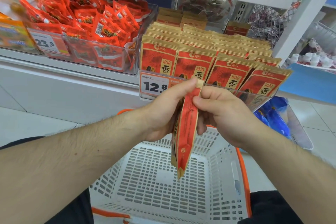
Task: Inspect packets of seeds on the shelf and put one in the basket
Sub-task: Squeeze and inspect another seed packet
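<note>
A red and tan seed packet (185,132) hangs upright, edge-on to me, between both hands above the white basket (160,178). My left hand (163,112) grips its left side, thumb at the top corner. My right hand (220,114) pinches its right side with curled fingers. Rows of the same seed packets (214,54) stand in a clear shelf bin just behind my hands.
The basket has an orange rim (242,174) and sits low in front of me. A price tag reading 12.8 (154,85) hangs on the bin. A clear bin of red snack packets (87,29) stands to the left. Blue packets (272,114) lie lower right.
</note>
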`<state>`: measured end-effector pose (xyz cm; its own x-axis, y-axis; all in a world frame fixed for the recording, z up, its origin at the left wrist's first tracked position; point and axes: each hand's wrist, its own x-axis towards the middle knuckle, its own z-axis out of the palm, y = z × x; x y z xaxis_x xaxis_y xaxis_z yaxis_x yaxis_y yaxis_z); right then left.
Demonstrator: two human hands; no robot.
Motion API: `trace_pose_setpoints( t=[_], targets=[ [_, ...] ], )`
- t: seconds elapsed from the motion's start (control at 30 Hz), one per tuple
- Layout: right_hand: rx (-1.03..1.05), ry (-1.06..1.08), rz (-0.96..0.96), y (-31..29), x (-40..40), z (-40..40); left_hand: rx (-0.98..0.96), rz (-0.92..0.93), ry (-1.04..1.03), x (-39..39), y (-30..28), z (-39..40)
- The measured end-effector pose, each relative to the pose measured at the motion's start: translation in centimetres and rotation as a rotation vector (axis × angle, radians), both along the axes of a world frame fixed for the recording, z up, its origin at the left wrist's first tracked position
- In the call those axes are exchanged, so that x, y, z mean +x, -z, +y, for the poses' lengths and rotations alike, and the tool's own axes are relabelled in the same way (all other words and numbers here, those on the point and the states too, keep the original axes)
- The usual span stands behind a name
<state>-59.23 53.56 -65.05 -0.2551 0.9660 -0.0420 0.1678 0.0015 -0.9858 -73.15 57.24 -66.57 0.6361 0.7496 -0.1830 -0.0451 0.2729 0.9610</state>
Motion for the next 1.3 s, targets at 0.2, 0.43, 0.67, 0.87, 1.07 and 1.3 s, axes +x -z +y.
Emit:
trace_pose_setpoints(
  t=[0.2, 0.43, 0.67, 0.87, 1.07, 1.3],
  targets=[
    [0.021, -0.031, 0.003, -0.1, 0.2, 0.1, -0.06, -0.064, 0.091, -0.6, 0.1, -0.5],
    [0.139, -0.114, -0.235, -0.3, 0.5, -0.2, -0.143, -0.113, -0.026, -0.6, -0.3, -0.4],
    [0.088, -0.171, -0.247, -0.6, 0.5, -0.3, -0.151, -0.066, -0.101, -0.9, -0.4, -0.4],
    [0.046, -0.252, -0.434, -1.3, 0.8, -0.7, -0.16, -0.061, -0.246, -0.5, -1.2, -0.6],
    [0.04, -0.302, -0.557, -1.8, 0.9, -1.0, -0.188, -0.101, -0.329, -0.2, -1.1, -0.5],
    [0.01, -0.36, -0.592, -2.0, 0.9, -1.1, -0.187, -0.09, -0.304, -0.5, -1.2, -0.4]
  ],
)
